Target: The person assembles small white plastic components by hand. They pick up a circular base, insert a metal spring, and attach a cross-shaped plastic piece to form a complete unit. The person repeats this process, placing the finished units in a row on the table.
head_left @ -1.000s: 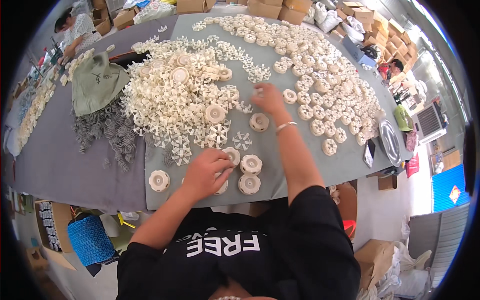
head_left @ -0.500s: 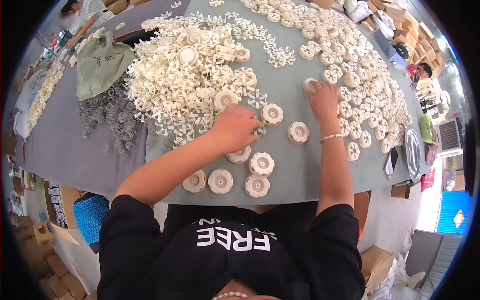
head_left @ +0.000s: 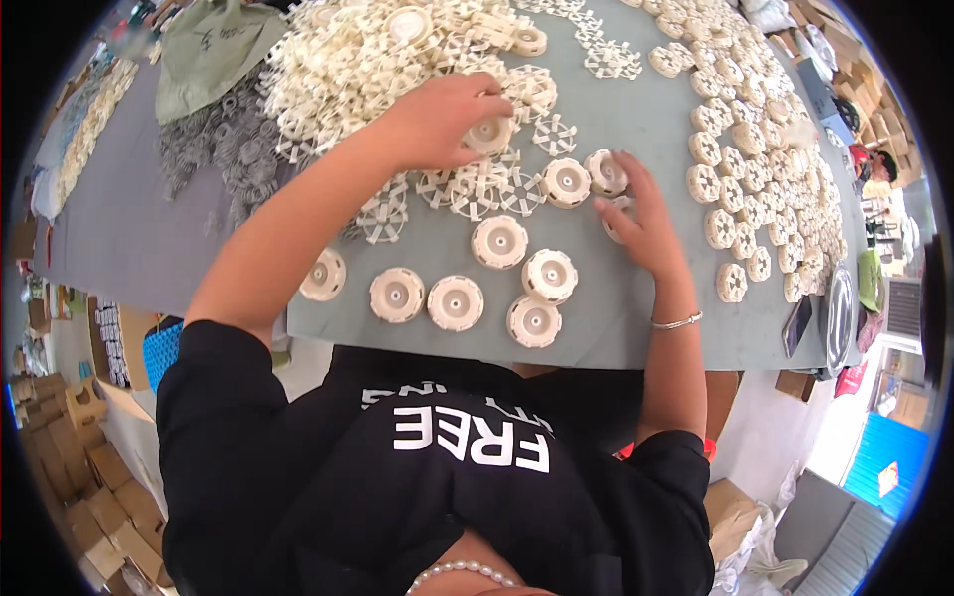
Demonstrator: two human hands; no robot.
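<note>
Left grip at cream disc, spoked parts crowding round.

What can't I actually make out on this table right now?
Head view: the left hand covers part of one cream disc, so its grip is unclear.
Head view: the right hand partly hides a second disc.
Head view: the picture's upper edge cuts off the heap of cream parts.
Head view: the green cloth hides whatever is beneath it.
</note>
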